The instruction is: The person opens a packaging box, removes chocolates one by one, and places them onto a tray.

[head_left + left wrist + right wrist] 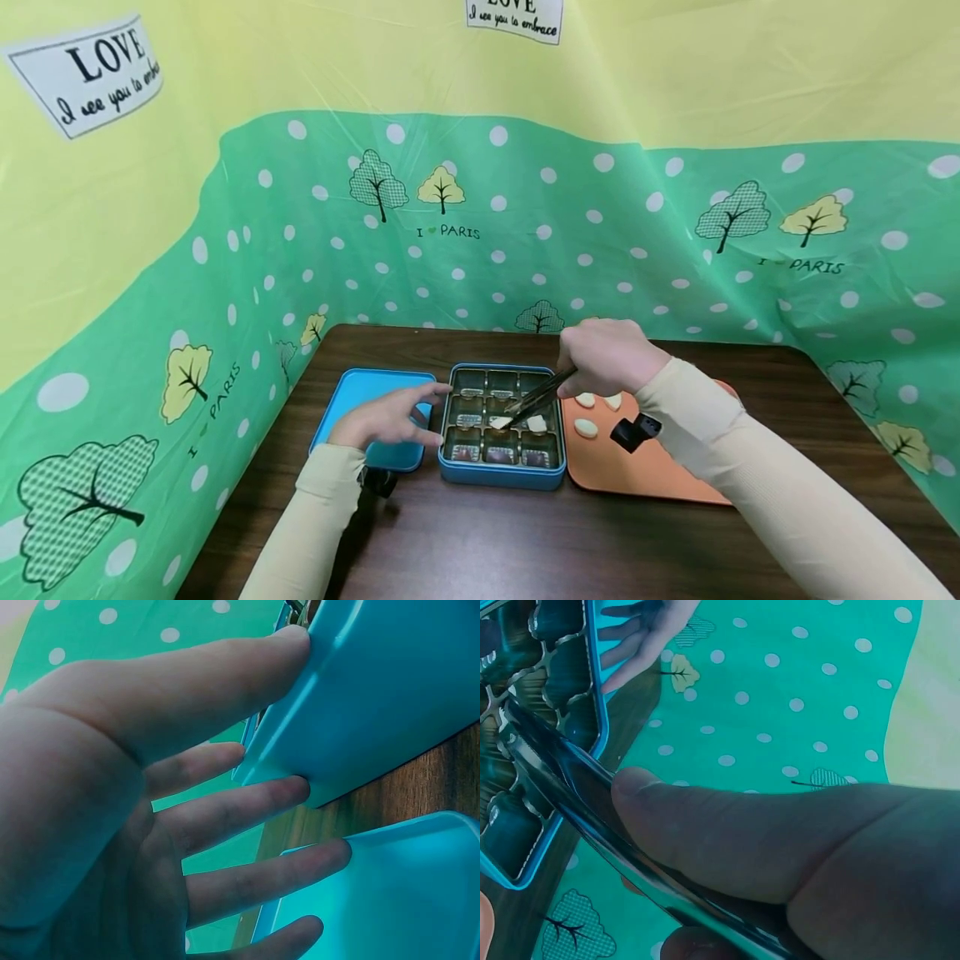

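Note:
A blue box (502, 475) holds a dark insert with several compartments. My left hand (390, 417) is at its left side, fingers spread and fairly straight; in the left wrist view the thumb and fingertips meet the blue wall. My right hand (606, 358) grips dark metal tongs (604, 832) from above. Their tips reach down into the middle compartment, at a white piece (500, 422); whether they pinch it I cannot tell. Another white piece (536, 423) lies in the compartment to its right. Dark reddish things are dimly visible in the front compartments.
Left of the box lies a blue lid (375, 383), partly behind my left hand. An orange board (637, 479) at the right carries several pale oval pieces (586, 428). The dark wooden table (480, 542) is bordered by a green and yellow printed curtain (495, 183).

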Demonstrator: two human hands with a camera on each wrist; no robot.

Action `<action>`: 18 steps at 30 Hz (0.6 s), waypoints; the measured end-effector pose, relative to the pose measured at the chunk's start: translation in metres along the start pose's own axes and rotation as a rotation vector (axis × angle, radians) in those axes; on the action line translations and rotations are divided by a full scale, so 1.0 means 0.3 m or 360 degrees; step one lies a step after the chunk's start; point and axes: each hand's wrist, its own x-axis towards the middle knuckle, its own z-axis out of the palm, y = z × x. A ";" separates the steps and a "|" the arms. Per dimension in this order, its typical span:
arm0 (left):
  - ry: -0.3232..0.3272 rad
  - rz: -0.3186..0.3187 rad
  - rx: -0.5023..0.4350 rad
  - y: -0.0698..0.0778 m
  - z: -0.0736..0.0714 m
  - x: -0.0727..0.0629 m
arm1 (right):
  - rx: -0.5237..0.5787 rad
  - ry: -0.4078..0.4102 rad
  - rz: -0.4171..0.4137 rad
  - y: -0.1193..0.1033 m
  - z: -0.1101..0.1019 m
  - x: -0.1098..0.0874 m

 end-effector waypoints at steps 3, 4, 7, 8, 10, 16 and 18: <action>0.0002 0.0012 0.0000 -0.001 0.002 0.003 | -0.0014 0.0025 -0.0038 -0.009 0.003 0.006; 0.0002 0.0015 0.0003 0.000 0.001 0.003 | -0.0017 0.0033 -0.0044 -0.012 0.004 0.008; 0.0002 0.0016 0.0018 0.001 0.000 0.002 | -0.0046 0.0048 -0.0028 -0.018 0.012 0.018; 0.0001 0.0013 0.0022 0.002 0.000 0.002 | -0.0058 0.0053 -0.0016 -0.020 0.014 0.020; 0.0000 0.0008 0.0029 0.003 0.000 0.002 | -0.0084 0.0055 0.0014 -0.023 0.021 0.024; -0.0003 0.0001 0.0012 0.003 0.001 0.001 | -0.0091 0.0064 0.0057 -0.023 0.030 0.023; -0.0002 -0.0006 0.0002 0.004 0.002 0.002 | -0.0080 0.0053 0.0061 -0.020 0.028 0.022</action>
